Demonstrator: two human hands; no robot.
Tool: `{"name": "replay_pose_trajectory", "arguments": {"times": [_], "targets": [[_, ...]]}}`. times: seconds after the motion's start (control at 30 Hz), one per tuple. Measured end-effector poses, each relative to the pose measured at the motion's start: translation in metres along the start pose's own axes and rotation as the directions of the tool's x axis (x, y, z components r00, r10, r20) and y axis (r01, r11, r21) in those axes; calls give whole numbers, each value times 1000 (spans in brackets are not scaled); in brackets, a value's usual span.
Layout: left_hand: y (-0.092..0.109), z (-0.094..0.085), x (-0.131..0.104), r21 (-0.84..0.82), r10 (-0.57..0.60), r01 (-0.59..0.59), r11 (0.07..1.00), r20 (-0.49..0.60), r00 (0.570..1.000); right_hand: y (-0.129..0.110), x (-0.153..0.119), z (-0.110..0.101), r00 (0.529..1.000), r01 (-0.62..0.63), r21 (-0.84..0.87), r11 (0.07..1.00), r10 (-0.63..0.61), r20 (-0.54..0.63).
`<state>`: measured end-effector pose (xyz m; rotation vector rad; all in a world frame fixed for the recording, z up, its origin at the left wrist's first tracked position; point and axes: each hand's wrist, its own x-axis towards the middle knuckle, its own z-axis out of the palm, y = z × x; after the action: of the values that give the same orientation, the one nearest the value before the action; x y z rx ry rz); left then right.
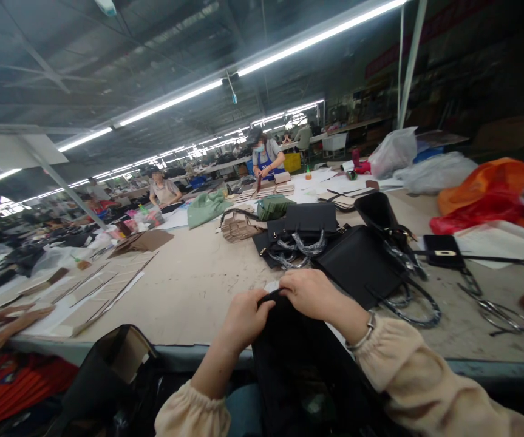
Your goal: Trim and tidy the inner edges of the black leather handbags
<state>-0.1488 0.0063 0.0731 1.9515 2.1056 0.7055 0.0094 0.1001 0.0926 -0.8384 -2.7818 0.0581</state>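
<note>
A black bag [289, 352] hangs below my hands at the table's front edge, its top rim pinched between my fingers. My left hand [249, 312] grips the rim from the left, thumb and fingers pressed together. Close beside it, my right hand [306, 294] pinches the same rim, fingers bent over it. The lower part of the bag falls into shadow over my lap. Just beyond my right hand lie black bags [362, 261] with plastic-wrapped handles [309, 244].
Scissors [505, 315] and a black phone-like item [444, 251] lie on the table [189, 285] at the right. An open black bag [118, 358] stands at lower left. Another person's hands [29, 317] are at the left edge; a person in a blue apron [268, 159] works across the table.
</note>
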Motion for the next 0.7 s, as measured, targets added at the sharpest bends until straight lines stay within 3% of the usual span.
{"name": "replay_pose_trajectory", "arguments": {"times": [0.1,0.4,0.53,0.7], "targets": [[-2,-4,-6,-88,-63,60,994,-29,998,1,0,-2,1000,0,12,1000,0,6],[-3,-2,-7,36,-89,94,995,-113,990,3,1,3,1000,-11,40,999,12,-23],[-1,0,-4,16,-128,132,991,-141,982,3,1,3,999,-27,52,998,28,-24],[-5,-3,-2,-98,-228,220,971,-85,970,4,2,2,998,-57,62,996,58,-12]]}}
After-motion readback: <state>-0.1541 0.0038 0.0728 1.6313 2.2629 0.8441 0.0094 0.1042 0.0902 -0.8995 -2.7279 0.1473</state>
